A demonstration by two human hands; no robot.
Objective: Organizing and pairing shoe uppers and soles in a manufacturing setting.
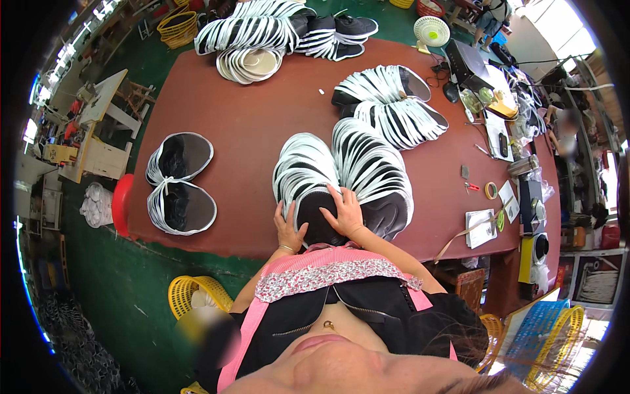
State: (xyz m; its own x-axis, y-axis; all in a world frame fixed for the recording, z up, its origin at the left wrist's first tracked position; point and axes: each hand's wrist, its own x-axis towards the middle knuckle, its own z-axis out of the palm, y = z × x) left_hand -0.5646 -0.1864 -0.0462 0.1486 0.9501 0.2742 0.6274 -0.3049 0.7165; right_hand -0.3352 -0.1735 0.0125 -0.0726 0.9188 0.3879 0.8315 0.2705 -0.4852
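Workroom: green floor (125, 282) is surrounding a reddish-brown table (249, 121).
Near stacks: nested black, white-edged shoe pieces are lying at the table's near side, forming a left stack (303, 161) and, touching it, a right stack (371, 161).
Left hand (288, 235): is resting unclenched against the left stack's left side, fingers extended.
Right hand (346, 215): is spreading its uncurled fingers over the same stack's dark near end.
Left pair (180, 209): two similar groups are lying end to end, well apart from the hands.
Near-left basket (178, 290): yellow, openwork; is standing on the floor and holding pale material (205, 300).
Far-left basket (180, 34): yellow; is standing beyond the table, its contents too small to tell.
Near-right baskets: a blue basket (537, 331) and a yellow basket (569, 341) are standing side by side, contents unclear.
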